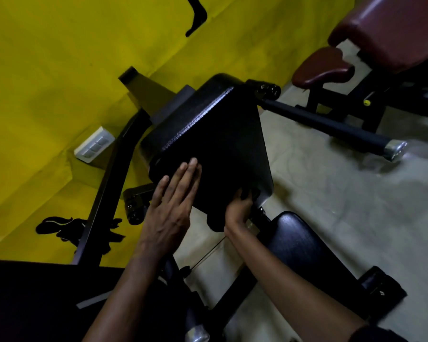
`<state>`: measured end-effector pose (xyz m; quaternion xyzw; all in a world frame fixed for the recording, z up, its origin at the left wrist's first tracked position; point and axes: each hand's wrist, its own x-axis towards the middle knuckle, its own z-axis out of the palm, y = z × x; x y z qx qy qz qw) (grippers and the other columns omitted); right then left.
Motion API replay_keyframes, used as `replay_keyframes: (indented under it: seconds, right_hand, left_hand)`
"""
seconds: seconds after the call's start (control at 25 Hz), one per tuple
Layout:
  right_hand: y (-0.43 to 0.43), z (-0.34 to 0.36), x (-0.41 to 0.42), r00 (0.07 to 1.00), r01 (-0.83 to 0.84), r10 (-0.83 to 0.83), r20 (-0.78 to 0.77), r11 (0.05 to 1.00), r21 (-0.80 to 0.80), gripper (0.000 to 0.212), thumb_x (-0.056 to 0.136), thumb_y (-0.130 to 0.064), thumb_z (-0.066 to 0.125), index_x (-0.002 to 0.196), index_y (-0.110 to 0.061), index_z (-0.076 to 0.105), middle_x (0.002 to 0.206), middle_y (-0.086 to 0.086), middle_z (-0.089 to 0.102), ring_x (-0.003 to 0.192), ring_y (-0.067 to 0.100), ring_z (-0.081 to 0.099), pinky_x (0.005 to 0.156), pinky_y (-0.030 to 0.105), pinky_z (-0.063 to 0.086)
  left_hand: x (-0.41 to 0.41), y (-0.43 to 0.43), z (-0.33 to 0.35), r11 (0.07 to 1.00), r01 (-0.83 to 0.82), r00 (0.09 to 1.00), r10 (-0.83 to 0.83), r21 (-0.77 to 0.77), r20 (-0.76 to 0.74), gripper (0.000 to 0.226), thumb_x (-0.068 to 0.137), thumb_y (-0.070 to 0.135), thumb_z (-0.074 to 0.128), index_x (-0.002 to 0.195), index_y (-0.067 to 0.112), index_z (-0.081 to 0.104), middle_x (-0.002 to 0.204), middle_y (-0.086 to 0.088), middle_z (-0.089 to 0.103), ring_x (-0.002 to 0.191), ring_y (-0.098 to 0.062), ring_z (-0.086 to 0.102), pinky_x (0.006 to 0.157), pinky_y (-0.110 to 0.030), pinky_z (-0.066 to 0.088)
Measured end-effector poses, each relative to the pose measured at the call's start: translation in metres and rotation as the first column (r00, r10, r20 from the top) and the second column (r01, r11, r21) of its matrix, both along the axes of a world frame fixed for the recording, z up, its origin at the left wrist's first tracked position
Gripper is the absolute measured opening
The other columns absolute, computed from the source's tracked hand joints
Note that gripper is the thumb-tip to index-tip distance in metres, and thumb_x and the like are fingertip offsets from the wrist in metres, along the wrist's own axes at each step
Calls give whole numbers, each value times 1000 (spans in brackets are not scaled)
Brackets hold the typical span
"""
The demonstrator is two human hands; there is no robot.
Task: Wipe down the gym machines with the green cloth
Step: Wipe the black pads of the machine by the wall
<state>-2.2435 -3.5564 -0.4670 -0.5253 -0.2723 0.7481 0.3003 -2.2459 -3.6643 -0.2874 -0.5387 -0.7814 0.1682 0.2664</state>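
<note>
Left hand point(169, 206) flat, fingers point(188, 171) straight, right hand point(237, 208) gripping cloth point(215, 222)

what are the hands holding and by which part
The left hand lies flat on the black pad, holding nothing. The right hand grips a dark bundle at the pad's lower edge, by its top; perhaps the cloth, too dark to tell.

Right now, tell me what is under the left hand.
The left hand lies flat on the black pad, fingers straight. Whatever the palm itself covers cannot be seen.
</note>
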Motion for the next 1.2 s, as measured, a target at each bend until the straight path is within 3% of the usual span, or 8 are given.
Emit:
replay_keyframes:
  seconds: [0.16, 0.24, 0.36, 0.52, 0.76, 1.0, 1.08, 1.2]
  right_hand:
    - [27, 5, 8, 986, -6, -45, 160, 951, 309, 46, 105, -30, 49, 141, -2, 53, 139, 16, 58, 129, 28, 51, 101, 5, 26]
    - [41, -25, 4, 977, -34, -24, 212, 964, 265, 57, 102, -49, 41, 142, -9, 50, 145, 18, 51, 134, 31, 48, 110, 17, 33]
    - [62, -58, 4, 960, -224, 184, 210, 957, 187, 51, 106, -39, 31, 148, -12, 42, 148, 16, 47, 136, 33, 46, 111, 32, 39]
    - [56, 11, 10, 933, -21, -135, 334, 904, 426, 56, 101, -57, 32, 135, -22, 60, 120, 15, 69, 109, 36, 64, 91, 39, 51]
    - [41, 97, 29, 959, 31, -195, 205, 793, 609, 41, 103, -36, 51, 141, -22, 57, 141, 19, 55, 126, 36, 56, 100, 40, 48]
    - [19, 127, 30, 965, 31, -238, 106, 509, 860, 32, 98, -29, 62, 123, -11, 70, 134, 25, 58, 124, 38, 57, 108, 29, 41]
    - [4, 111, 28, 982, -4, -173, 71, 361, 932, 32, 99, -30, 59, 120, -9, 71, 141, 23, 51, 131, 39, 50, 117, 24, 30]
    - [-17, 70, 32, 989, -143, -23, 145, 70, 987, 35, 89, -20, 63, 124, -16, 62, 149, 13, 37, 138, 36, 39, 119, 37, 27]
  left_hand:
    - [-4, -5, 15, 997, -27, 999, 29, 75, -18, 94, 85, -2, 66, 158, 8, 9, 167, -8, -3, 154, -22, 0, 123, -41, 5]
    - [-3, -5, 15, 996, -20, 1000, 21, 86, -7, 94, 85, -2, 64, 158, 8, 7, 167, -9, -3, 154, -23, 0, 124, -41, 4]
    - [-2, -3, 10, 996, -16, 999, 11, 92, 48, 94, 85, -6, 60, 158, 9, 2, 166, -8, -9, 154, -23, -4, 124, -41, 0]
    - [-5, -6, 8, 990, -17, 997, 6, 138, 79, 97, 84, -7, 61, 158, 9, 1, 166, -7, -11, 154, -22, -3, 124, -40, 1]
    - [-11, -12, 12, 957, -17, 990, -25, 290, 140, 88, 97, 19, 62, 158, 10, -1, 165, -6, -13, 153, -23, -2, 125, -39, 4]
    - [-12, -13, 18, 914, 33, 931, -176, 405, 321, 80, 92, -7, 59, 156, 2, 11, 165, -14, 8, 153, -28, 10, 123, -47, 18]
    - [-13, -16, 20, 875, 67, 905, -256, 479, 340, 65, 91, -11, 52, 151, -6, 27, 160, -21, 23, 151, -30, 21, 119, -51, 27]
    - [-19, -24, 18, 862, 100, 907, -284, 496, 310, 56, 95, -1, 52, 147, -7, 34, 158, -21, 29, 148, -32, 27, 115, -55, 32]
